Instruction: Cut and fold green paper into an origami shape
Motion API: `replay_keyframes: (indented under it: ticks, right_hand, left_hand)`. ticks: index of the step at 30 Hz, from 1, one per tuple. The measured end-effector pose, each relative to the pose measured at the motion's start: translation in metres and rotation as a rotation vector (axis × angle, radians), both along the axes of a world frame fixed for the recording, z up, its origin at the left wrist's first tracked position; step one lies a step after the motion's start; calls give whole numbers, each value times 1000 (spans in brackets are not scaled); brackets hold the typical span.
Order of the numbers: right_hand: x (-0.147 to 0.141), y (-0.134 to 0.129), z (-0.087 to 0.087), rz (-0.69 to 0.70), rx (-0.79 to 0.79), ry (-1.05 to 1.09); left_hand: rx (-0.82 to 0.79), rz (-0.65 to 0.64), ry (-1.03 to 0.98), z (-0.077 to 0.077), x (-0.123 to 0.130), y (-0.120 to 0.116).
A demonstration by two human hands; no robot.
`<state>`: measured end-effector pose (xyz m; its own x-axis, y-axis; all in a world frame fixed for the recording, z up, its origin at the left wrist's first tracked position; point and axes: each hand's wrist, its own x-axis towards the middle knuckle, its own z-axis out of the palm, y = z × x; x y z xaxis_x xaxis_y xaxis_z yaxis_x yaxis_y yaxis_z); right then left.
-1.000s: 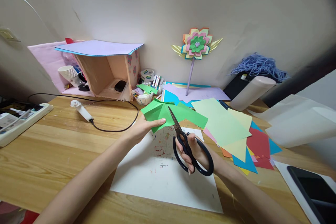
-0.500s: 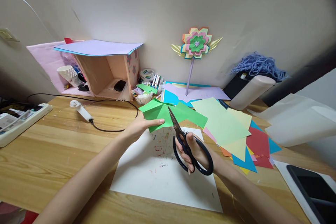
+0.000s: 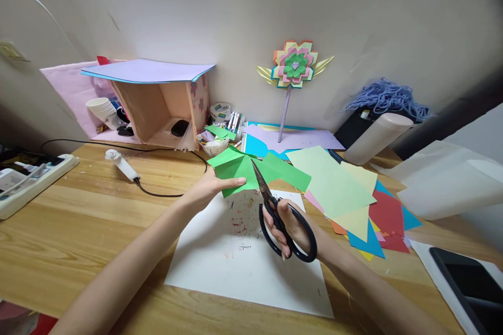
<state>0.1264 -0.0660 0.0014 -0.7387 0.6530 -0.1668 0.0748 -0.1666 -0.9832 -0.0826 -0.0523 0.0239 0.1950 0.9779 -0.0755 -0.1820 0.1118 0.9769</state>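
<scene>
Green paper [image 3: 236, 167], creased and partly cut, is pinched at its lower left by my left hand [image 3: 210, 187], thumb on top. Black-handled scissors [image 3: 281, 220] are in my right hand [image 3: 286, 225], their blades pointing up and left against the green paper, near its middle. The blades look nearly closed. Below both hands lies a white sheet [image 3: 243, 272] with coloured marks. Another green piece [image 3: 286, 171] extends to the right behind the blades; whether it is joined to the held paper I cannot tell.
Coloured papers [image 3: 334, 183] are spread at the right, near a phone [image 3: 471, 277]. A paper flower [image 3: 294, 64] stands at the back. Behind on the left are a box [image 3: 161, 110] and a small bowl [image 3: 214, 146]. A corded white device [image 3: 121, 166] lies at the left.
The scissor handles have come very slightly closer together in my right hand. My left hand and the green paper look unchanged.
</scene>
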Motion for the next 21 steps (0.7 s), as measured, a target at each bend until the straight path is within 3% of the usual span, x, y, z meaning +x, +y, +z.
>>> replay_keyframes:
  ticks: [6,21]
  right_hand:
    - [-1,-1,-2,23,-54,13]
    - [-1,-2,-5,-1,-26,51]
  left_hand:
    - [-4,-109,90,7,-10,1]
    - [14,-135,99,5,-13,2]
